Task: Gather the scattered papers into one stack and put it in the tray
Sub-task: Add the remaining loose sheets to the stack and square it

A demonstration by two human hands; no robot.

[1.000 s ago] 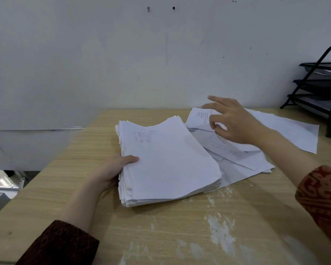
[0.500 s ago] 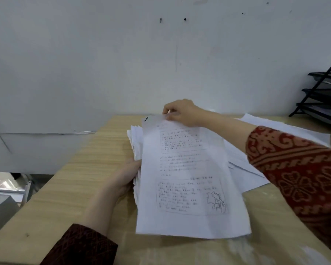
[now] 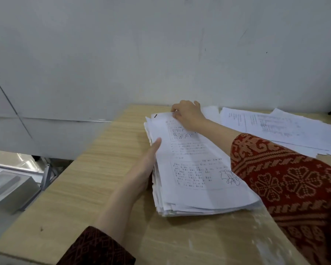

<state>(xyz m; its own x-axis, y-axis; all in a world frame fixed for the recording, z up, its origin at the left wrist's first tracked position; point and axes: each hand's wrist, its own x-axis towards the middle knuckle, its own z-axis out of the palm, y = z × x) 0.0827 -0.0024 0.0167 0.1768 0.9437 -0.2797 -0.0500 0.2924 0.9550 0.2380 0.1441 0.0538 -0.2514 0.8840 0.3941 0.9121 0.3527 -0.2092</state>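
Right hand [image 3: 187, 116] grip pinching top sheet [image 3: 197, 163] at far edge, left hand [image 3: 143, 169] flat, straight-fingered against stack [image 3: 161, 203] side

Stack [image 3: 197, 169] on table [image 3: 96, 169], loose papers [image 3: 275, 129] behind to its right

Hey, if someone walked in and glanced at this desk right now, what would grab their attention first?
Probably the thick stack of papers in the middle of the wooden desk, its top sheet printed with text and a small outline drawing. The left hand lies flat against the stack's left edge, while the right hand rests on the top sheet's far corner. More loose sheets lie spread behind the red patterned sleeve, to the right.
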